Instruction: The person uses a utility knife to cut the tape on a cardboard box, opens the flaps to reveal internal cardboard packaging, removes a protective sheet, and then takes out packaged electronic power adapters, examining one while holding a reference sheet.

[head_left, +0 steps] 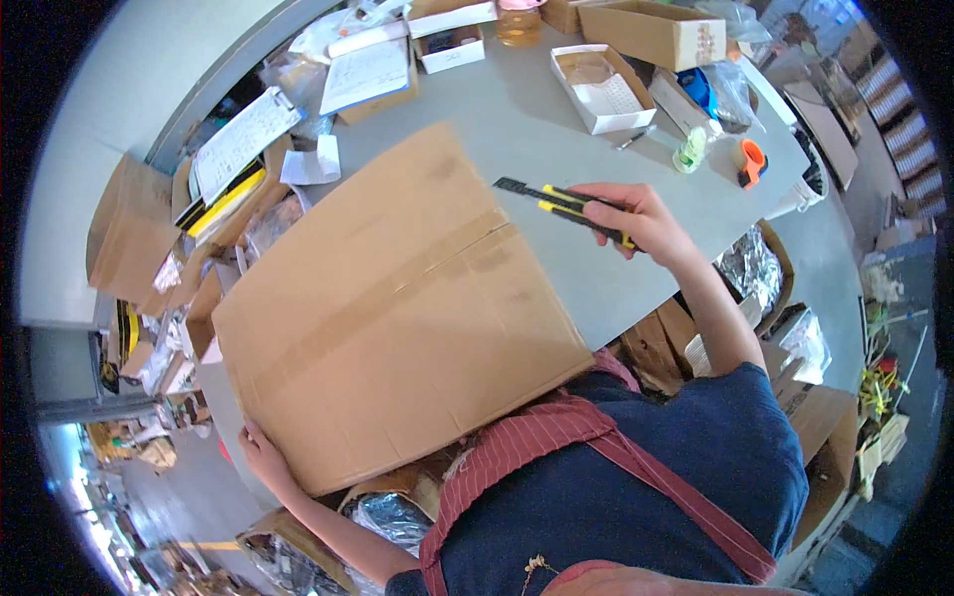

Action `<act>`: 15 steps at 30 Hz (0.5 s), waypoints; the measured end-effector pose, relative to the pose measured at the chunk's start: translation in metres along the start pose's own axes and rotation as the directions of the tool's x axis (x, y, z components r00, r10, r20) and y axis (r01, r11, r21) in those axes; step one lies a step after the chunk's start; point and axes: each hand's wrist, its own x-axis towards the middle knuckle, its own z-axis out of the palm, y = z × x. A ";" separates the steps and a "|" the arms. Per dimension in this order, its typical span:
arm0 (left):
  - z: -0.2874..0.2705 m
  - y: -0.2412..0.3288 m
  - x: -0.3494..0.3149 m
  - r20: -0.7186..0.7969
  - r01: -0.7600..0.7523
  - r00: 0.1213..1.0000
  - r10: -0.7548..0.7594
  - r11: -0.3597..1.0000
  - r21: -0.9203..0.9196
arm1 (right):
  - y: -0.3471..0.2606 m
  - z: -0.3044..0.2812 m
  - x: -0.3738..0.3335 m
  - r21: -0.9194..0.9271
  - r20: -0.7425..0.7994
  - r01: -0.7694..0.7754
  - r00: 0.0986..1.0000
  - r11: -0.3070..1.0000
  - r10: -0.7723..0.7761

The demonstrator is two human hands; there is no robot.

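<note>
Apron: red striped apron (537,432), lower centre, close against the carton's near edge.
Left hand: left hand (263,459), lower left, laid along the carton's edge; fingers partly hidden, so cannot tell how firmly it grips.
Carton: brown cardboard carton (397,372), centre, broad face up, taped seam running across; near edge reaches past the surface (487,104).
Carton handling: walls look stiff but creasable; weight unclear, contents hidden. Best held at opposite edges or supported beneath the corners; tape probably slicker than bare board.
Right hand: right hand (641,221), right of centre, closed around the utility knife, off the carton.
Utility knife: black-and-yellow utility knife (571,206), pointing upper left; probably light, rigid, safest by its handle.
Far side: orange tape dispenser (750,164), upper right; open white box (601,89), top; clipboard (366,74), upper left.
</note>
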 end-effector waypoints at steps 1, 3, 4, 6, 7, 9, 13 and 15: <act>-0.002 0.002 -0.002 0.008 0.008 1.000 -0.009 0.999 0.047 | 0.006 0.002 0.000 0.048 0.016 0.005 1.000 0.999 -0.006; -0.004 0.006 -0.004 0.015 0.005 1.000 -0.006 0.994 0.106 | 0.013 0.003 0.000 0.113 0.030 -0.014 1.000 0.994 0.011; -0.005 0.007 -0.004 0.040 0.016 0.999 -0.021 0.991 0.133 | 0.014 0.002 0.000 0.135 0.039 -0.024 0.999 0.991 0.019; -0.007 0.006 -0.004 0.074 0.017 0.997 -0.029 0.987 0.161 | 0.017 0.001 0.000 0.164 0.044 -0.041 0.998 0.986 0.034; -0.007 0.006 -0.003 0.075 0.011 0.997 -0.026 0.981 0.193 | 0.018 0.002 0.000 0.169 0.040 -0.046 0.998 0.985 0.040; -0.006 0.004 -0.002 0.071 -0.010 0.997 -0.006 0.977 0.213 | 0.021 0.003 0.000 0.183 0.031 -0.039 0.999 0.982 0.034; -0.007 0.006 -0.002 0.076 0.031 0.996 -0.054 0.961 0.273 | 0.028 0.006 -0.006 0.192 0.034 -0.002 0.999 0.981 -0.004; -0.008 0.009 -0.004 0.100 0.021 0.994 -0.047 0.968 0.248 | 0.032 0.007 -0.008 0.193 0.036 0.003 0.999 0.981 -0.010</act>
